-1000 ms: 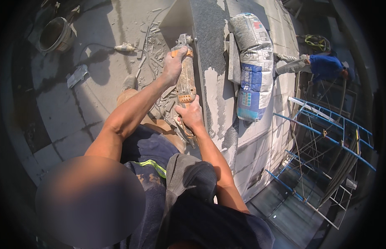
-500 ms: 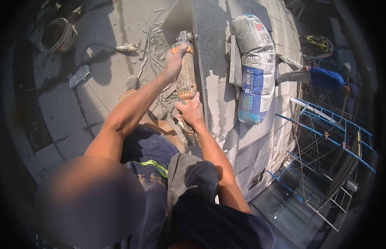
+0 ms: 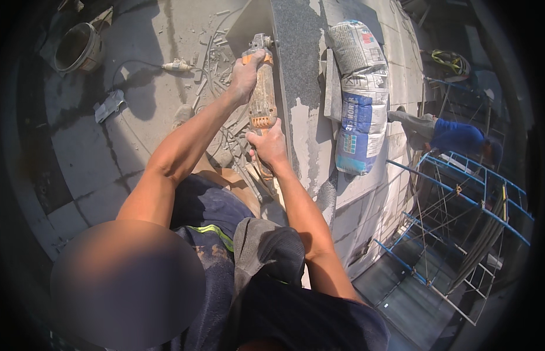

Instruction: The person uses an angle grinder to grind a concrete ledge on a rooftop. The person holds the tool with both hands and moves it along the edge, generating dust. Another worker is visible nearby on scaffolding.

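Both my hands are on a dusty orange angle grinder, held lengthwise along the left edge of a grey stone slab. My left hand wraps round its front end, just behind the metal gear head. My right hand grips the rear handle. The grinder's head sits close beside the slab's side face; its disc is hard to make out, so I cannot tell whether it touches. Pale dust covers part of the slab's top.
A mortar bag lies on the right, beside a narrow stone strip. Stone offcuts, a cable connector and a bucket are on the left. Blue scaffolding and a person in blue are at right.
The grinder and both my hands have shifted slightly farther away along the slab's edge. The person in blue at right has moved nearer to the scaffolding.
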`<state>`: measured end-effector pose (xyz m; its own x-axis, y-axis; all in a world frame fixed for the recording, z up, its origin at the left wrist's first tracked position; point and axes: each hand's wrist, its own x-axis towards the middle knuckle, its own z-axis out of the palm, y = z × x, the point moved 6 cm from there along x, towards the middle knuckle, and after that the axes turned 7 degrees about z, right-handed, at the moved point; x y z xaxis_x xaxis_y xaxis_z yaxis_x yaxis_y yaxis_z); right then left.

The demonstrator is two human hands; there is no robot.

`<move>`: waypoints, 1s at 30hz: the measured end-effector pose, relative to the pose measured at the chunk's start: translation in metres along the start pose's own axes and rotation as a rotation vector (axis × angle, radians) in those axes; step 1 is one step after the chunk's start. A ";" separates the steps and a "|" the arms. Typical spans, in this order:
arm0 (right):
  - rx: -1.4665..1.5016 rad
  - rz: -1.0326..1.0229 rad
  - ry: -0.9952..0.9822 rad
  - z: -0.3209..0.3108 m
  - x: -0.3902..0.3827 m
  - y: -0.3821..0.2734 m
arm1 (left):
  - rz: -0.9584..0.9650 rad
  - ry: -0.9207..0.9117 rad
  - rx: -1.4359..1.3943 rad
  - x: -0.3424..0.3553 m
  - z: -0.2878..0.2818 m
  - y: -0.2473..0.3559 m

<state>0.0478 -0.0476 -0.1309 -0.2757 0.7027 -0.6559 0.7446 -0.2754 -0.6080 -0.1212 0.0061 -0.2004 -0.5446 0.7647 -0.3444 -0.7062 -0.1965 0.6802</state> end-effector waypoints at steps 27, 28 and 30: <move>0.049 0.032 -0.032 -0.004 -0.018 -0.010 | -0.001 0.012 -0.089 -0.009 0.001 -0.004; 0.053 0.035 -0.033 -0.003 -0.011 -0.010 | 0.006 0.022 -0.098 -0.002 0.002 -0.001; -0.002 0.024 -0.002 -0.003 0.004 -0.018 | 0.020 0.043 -0.114 0.010 0.003 0.004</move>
<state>0.0350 -0.0375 -0.1211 -0.2593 0.6943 -0.6713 0.7519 -0.2911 -0.5915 -0.1284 0.0148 -0.1992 -0.5760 0.7336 -0.3606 -0.7408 -0.2820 0.6097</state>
